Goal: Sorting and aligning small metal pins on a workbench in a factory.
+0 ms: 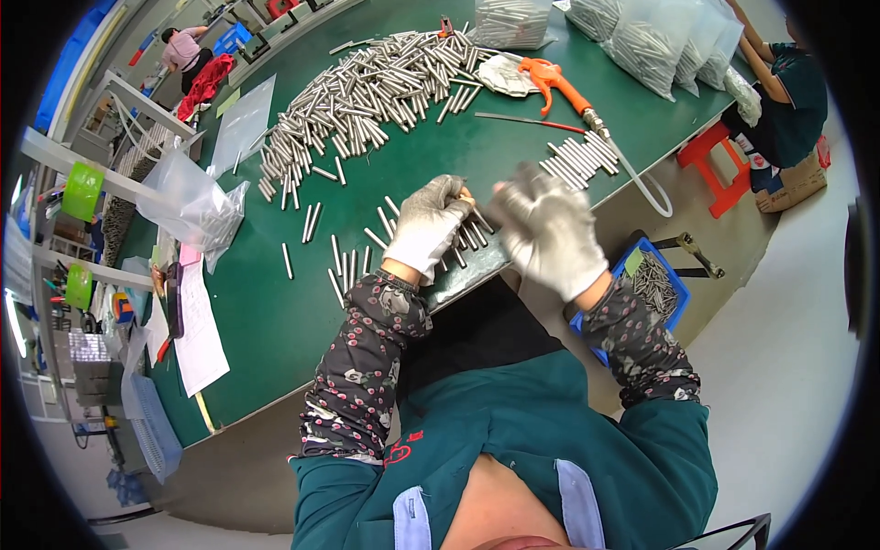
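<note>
Near the front edge of the green table, my left hand point(429, 222), in a white-grey glove with bare fingertips, is closed with its fingers curled. Whatever it may hold is hidden. To its right, my gloved right hand point(550, 234) is smeared by motion, so its fingers cannot be read. Short metal rods point(471, 236) lie beneath and between the hands, beside a clear plastic sheet or bag point(463, 273) at the table edge. More loose rods point(344, 261) are spread left of my left hand. A row of rods point(579, 162) lies beyond my right hand.
A large heap of rods point(367, 96) covers the far part of the table point(266, 339). An orange air gun point(555, 87) with a hose lies at right. Filled plastic bags point(642, 41) stand at the back. Below right is a blue bin point(676, 284); another person sits at far right.
</note>
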Motion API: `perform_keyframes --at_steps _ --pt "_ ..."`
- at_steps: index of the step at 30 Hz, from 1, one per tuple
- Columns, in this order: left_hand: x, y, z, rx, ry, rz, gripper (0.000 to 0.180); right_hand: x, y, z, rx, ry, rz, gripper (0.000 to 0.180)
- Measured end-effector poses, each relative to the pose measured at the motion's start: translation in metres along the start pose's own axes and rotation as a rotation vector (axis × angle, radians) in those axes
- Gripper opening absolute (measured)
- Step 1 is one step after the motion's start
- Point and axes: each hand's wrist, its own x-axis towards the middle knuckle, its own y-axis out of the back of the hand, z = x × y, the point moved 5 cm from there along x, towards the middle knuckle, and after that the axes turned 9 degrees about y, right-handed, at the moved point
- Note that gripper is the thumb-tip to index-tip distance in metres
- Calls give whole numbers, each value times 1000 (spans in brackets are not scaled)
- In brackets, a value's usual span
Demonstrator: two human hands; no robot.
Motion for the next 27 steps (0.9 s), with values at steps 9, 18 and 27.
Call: perform_keyframes --at_steps 9,18,27 --pt "-2 -4 7 -2 -61 14 12 -3 11 8 -141 40 85 38" --pt "0 -4 6 27 -91 25 15 -6 13 -19 -19 131 96 34" --pt "-1 -4 8 -12 -55 -4 15 -15 4 -25 -48 141 -20 37"
